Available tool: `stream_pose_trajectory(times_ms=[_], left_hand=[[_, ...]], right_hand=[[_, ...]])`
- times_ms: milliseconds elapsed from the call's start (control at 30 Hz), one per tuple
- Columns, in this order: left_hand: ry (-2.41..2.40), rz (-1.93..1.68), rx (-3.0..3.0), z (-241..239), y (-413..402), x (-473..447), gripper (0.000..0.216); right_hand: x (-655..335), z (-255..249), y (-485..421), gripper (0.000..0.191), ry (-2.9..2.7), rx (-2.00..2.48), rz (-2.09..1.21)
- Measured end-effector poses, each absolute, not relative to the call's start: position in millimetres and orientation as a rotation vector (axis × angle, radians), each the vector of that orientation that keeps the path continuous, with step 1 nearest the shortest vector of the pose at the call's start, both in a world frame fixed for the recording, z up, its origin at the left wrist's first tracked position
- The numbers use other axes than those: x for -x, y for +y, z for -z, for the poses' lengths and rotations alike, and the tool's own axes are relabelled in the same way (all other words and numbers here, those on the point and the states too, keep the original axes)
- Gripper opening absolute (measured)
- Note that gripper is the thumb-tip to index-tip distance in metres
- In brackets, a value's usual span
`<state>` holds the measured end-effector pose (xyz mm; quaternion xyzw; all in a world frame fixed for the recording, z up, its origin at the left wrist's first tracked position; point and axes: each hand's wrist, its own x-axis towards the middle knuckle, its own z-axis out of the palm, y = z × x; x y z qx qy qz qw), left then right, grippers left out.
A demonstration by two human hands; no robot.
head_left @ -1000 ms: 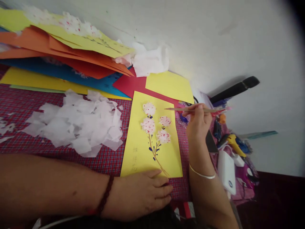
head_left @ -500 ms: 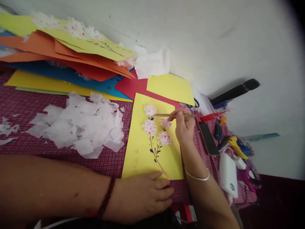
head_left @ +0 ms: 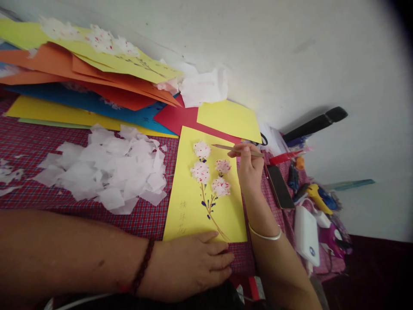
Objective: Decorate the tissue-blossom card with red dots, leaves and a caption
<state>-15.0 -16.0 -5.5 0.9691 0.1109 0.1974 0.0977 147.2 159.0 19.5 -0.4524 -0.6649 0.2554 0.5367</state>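
Note:
A yellow sheet of paper lies on the table, bearing several speckled white tissue-paper flowers, a brown stem with dark leaf marks and handwritten characters at its lower left. My right hand grips a slim pencil, its tip just right of the top flower; whether it touches the paper I cannot tell. Over the sheet's near edge, my left hand rests flat with fingers stretched out, holding nothing.
White tissue pieces are heaped on the checked cloth to the left. Behind are stacked coloured sheets, tissue and another yellow sheet. A phone, power bank and scissors handle lie right.
The pencil tip has moved up and slightly right, from below the top flower to its right side. The left hand stays in place; the whole view has shifted slightly.

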Motion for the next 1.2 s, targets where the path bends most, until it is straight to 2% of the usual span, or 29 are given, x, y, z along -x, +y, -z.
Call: stream_pose_trajectory(times_ms=[500,967,1200], left_hand=[[0.324,-0.529,-2.888,7,-17,15,0.041],[0.328,-0.637,-2.854,10,-17,14,0.042],[0.350,-0.611,-2.883,8,-17,14,0.040]], right_hand=[[-142,-22,148,0.029,-1.659,0.991,-0.723],[-139,-18,148,0.030,-1.638,1.016,-0.665],[-153,-37,147,0.025,-1.472,0.972,-0.646]])
